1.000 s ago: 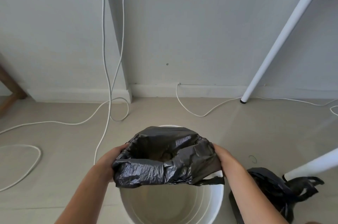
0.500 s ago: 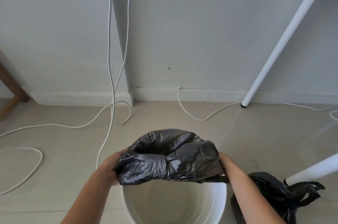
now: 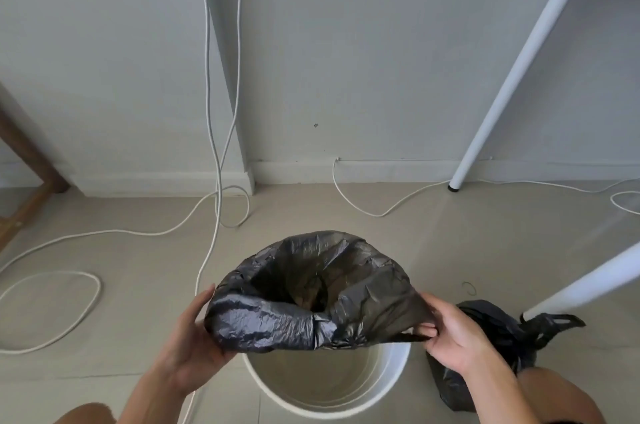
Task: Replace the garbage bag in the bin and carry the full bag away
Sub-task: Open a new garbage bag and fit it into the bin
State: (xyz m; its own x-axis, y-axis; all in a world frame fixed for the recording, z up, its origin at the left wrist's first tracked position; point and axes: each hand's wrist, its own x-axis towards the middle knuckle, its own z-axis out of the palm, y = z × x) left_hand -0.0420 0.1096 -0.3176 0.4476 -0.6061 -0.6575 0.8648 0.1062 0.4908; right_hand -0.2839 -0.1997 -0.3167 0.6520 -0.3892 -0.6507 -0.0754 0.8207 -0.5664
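A fresh black garbage bag hangs open-mouthed over the round white bin on the floor. My left hand grips the bag's left edge. My right hand pinches its right edge and a thin strip of the plastic. The bag covers the far part of the bin's rim; the near part of the bin shows bare inside. A full black bag, tied at the top, sits on the floor just right of the bin, partly behind my right wrist.
White cables run down the wall and loop over the tiled floor to the left of the bin. Two white table legs slant at the right. A wooden frame stands at the far left. My knees show at the bottom edge.
The bag's mouth has been spread wider and turned up toward me. Both hands have shifted outward along its edges, the right one now pinching a strip of plastic.
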